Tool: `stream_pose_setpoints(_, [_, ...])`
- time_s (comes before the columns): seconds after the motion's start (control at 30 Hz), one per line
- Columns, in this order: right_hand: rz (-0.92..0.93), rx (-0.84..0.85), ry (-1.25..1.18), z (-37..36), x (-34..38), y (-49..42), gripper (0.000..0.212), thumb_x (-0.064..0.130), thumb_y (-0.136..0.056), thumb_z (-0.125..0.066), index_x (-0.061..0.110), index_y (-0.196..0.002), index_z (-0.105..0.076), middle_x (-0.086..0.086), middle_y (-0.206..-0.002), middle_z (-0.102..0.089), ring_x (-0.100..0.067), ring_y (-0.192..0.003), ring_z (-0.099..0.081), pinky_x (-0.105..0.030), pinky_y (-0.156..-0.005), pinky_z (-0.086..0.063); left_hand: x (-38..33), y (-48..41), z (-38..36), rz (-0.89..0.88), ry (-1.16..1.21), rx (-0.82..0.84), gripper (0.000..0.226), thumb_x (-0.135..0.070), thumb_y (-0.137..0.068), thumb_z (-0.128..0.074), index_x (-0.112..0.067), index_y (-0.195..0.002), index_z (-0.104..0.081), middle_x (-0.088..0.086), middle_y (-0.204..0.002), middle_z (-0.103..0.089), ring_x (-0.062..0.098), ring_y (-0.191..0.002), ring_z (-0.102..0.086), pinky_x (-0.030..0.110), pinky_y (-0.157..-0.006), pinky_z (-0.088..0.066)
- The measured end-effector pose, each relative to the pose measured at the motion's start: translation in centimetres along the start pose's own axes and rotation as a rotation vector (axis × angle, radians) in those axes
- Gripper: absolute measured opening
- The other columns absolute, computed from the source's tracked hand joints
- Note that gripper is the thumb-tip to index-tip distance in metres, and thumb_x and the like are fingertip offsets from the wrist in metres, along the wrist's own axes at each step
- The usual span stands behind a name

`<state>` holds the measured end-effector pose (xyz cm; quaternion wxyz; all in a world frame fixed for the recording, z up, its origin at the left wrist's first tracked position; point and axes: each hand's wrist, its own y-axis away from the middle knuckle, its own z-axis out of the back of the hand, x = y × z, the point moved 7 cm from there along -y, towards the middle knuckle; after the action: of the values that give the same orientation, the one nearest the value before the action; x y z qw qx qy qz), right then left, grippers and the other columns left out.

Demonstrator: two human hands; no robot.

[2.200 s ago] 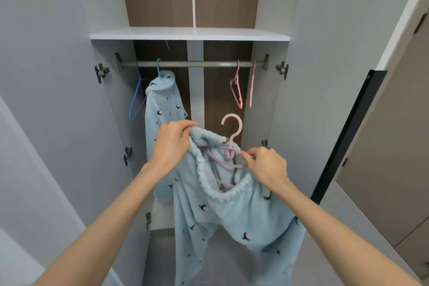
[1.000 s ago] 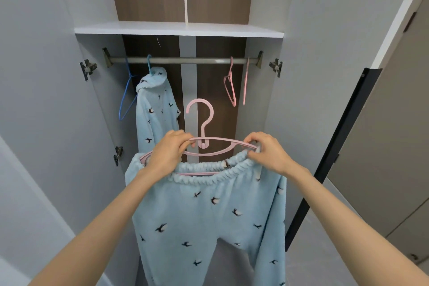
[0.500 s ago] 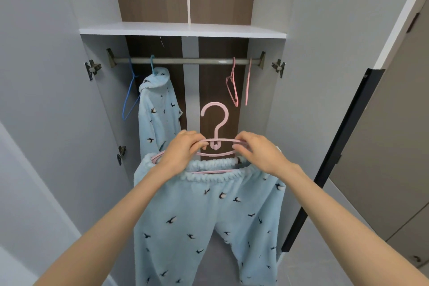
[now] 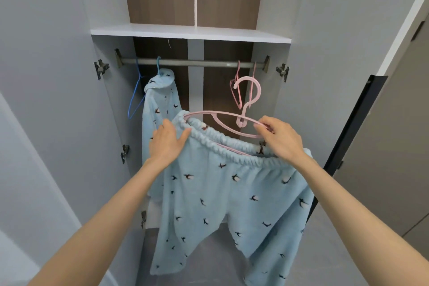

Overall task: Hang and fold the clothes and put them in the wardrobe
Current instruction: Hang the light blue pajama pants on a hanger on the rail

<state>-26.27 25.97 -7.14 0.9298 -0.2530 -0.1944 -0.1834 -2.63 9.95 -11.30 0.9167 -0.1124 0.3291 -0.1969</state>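
Observation:
Light-blue fleece trousers (image 4: 222,195) with a small bird print hang by their elastic waistband on a pink hanger (image 4: 246,121), in front of the open wardrobe. My right hand (image 4: 282,138) grips the hanger's right arm at the waistband. My left hand (image 4: 168,143) lies flat with straight fingers on the left side of the waistband. The hanger's hook points up, below the grey rail (image 4: 192,63). A matching blue top (image 4: 159,102) hangs on the rail at the left.
An empty blue hanger (image 4: 135,97) hangs at the rail's left end and pink hangers (image 4: 236,90) at its right. A white shelf (image 4: 190,32) sits above the rail. Both wardrobe doors stand open, the left one (image 4: 46,100) close by. A black-edged panel (image 4: 352,127) is at the right.
The hanger with the trousers has swung to the right and tilted, its hook now nearer the pink hangers. My left hand let go of the hanger bar and now lies flat on the waistband.

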Motion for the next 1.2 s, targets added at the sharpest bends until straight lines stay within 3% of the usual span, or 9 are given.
stream_pose_setpoints(0.07, [-0.006, 0.003, -0.048, 0.2, 0.3, 0.2, 0.019, 0.044, -0.095, -0.044, 0.035, -0.082, -0.056, 0.012, -0.086, -0.059, -0.013, -0.082, -0.054, -0.031, -0.067, -0.038, -0.1, -0.7, -0.5, 0.013, 0.027, 0.055, 0.045, -0.051, -0.094, -0.041, -0.01, -0.077, -0.044, 0.004, -0.076, -0.049, 0.034, -0.081, -0.056, 0.034, -0.063, -0.041])
stream_pose_setpoints(0.17, [-0.014, 0.015, -0.1, 0.3, 0.5, 0.6, 0.019, 0.043, -0.093, -0.049, 0.036, -0.078, -0.058, 0.01, -0.087, -0.059, -0.012, -0.082, -0.054, -0.03, -0.067, -0.039, -0.8, -1.8, -0.4, 0.016, 0.082, 0.026, 0.046, -0.05, -0.098, -0.031, -0.014, -0.068, -0.038, 0.0, -0.066, -0.045, 0.02, -0.06, -0.046, 0.03, -0.05, -0.029])
stream_pose_setpoints(0.33, [-0.02, 0.035, -0.201, 0.4, 0.5, 1.8, 0.016, 0.041, -0.09, -0.056, 0.037, -0.075, -0.063, 0.008, -0.083, -0.057, -0.013, -0.079, -0.055, -0.029, -0.069, -0.041, -1.0, -2.6, -0.9, -0.039, -0.044, 0.032, 0.028, -0.025, -0.102, -0.026, -0.008, -0.084, -0.041, 0.005, -0.074, -0.048, 0.019, -0.064, -0.044, 0.031, -0.05, -0.025])
stream_pose_setpoints(0.67, [-0.032, 0.135, -0.283, -0.3, 1.0, 3.4, 0.028, 0.044, -0.09, -0.056, 0.029, -0.068, -0.066, 0.004, -0.086, -0.06, -0.01, -0.077, -0.054, -0.024, -0.07, -0.04, 0.0, -3.5, -2.1, -0.039, 0.096, 0.071, 0.033, -0.019, -0.1, -0.031, -0.017, -0.067, -0.034, 0.001, -0.064, -0.042, 0.014, -0.057, -0.037, 0.029, -0.049, -0.023])
stream_pose_setpoints(0.8, [-0.148, 0.158, -0.393, -1.0, 0.8, 3.4, 0.032, 0.036, -0.094, -0.054, 0.026, -0.065, -0.065, 0.004, -0.085, -0.063, -0.012, -0.073, -0.052, -0.025, -0.07, -0.037, 0.1, -3.0, -3.7, -0.072, 0.226, 0.184, 0.021, -0.014, -0.1, -0.031, -0.008, -0.09, -0.049, 0.008, -0.087, -0.053, 0.018, -0.078, -0.047, 0.029, -0.062, -0.032])
stream_pose_setpoints(0.9, [-0.246, 0.179, -0.46, -2.1, 1.2, 3.2, 0.03, 0.028, -0.096, -0.05, 0.022, -0.074, -0.07, -0.003, -0.077, -0.068, -0.023, -0.071, -0.056, -0.026, -0.069, -0.042, -0.2, -2.7, -4.3, -0.104, 0.266, 0.266, 0.023, -0.019, -0.101, -0.034, -0.009, -0.109, -0.053, 0.004, -0.105, -0.055, 0.015, -0.094, -0.05, 0.025, -0.076, -0.035])
stream_pose_setpoints(0.97, [-0.323, 0.2, -0.516, -2.9, 1.6, 2.8, 0.029, 0.023, -0.097, -0.047, 0.02, -0.081, -0.071, 0.005, -0.065, -0.063, -0.02, -0.057, -0.048, -0.018, -0.054, -0.04, -0.4, -2.5, -4.3, -0.117, 0.295, 0.296, 0.028, -0.018, -0.101, -0.036, -0.008, -0.121, -0.052, 0.004, -0.118, -0.055, 0.016, -0.108, -0.05, 0.023, -0.085, -0.035])
stream_pose_setpoints(1.07, [-0.473, 0.213, -0.716, -3.9, 2.0, 1.5, 0.026, 0.012, -0.097, -0.044, 0.015, -0.097, -0.07, 0.006, -0.066, -0.04, -0.009, -0.05, -0.025, -0.014, -0.037, -0.022, -0.6, -2.7, -4.0, -0.137, 0.316, 0.329, 0.03, -0.017, -0.101, -0.038, -0.008, -0.128, -0.049, 0.006, -0.13, -0.053, 0.019, -0.119, -0.048, 0.022, -0.091, -0.034])
stream_pose_setpoints(1.2, [-0.645, 0.205, -1.05, -4.9, 3.9, -0.8, 0.025, 0.005, -0.097, -0.041, 0.007, -0.104, -0.065, -0.001, -0.071, -0.047, -0.009, -0.051, -0.038, -0.014, -0.034, -0.035, -1.1, -3.1, -2.7, -0.188, 0.349, 0.338, 0.029, -0.016, -0.1, -0.041, -0.011, -0.127, -0.051, 0.004, -0.13, -0.054, 0.018, -0.12, -0.05, 0.024, -0.097, -0.036])
